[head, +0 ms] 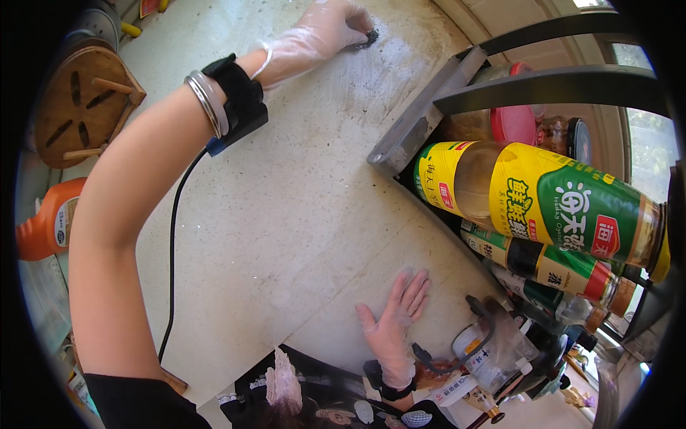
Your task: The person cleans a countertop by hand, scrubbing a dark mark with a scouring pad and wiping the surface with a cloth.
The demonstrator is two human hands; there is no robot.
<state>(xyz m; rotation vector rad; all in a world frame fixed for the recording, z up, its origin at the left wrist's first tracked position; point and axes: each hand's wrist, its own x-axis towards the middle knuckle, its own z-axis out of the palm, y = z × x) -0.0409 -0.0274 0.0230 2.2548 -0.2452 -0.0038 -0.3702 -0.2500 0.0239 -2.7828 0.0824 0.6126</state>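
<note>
My left hand (333, 31), in a clear plastic glove, reaches to the top of the view. Its fingers pinch a small dark scouring pad, likely steel wool (368, 39), against the pale countertop (278, 214). Greyish smears and streaks mark the surface around the pad. A black strap with a device and a bangle circle that forearm, and a black cable runs down from the device. Lower right, my right hand (394, 327), also gloved, rests on the countertop with its fingers apart and holds nothing. A dark band is at its wrist.
At right, a metal rack (418, 118) holds an oyster sauce bottle (541, 198), other bottles and jars. Below it, a white tub (479, 354) and small containers crowd beside my right hand. At left are a wooden slatted stool or stand (80, 107) and an orange plastic bottle (48, 220).
</note>
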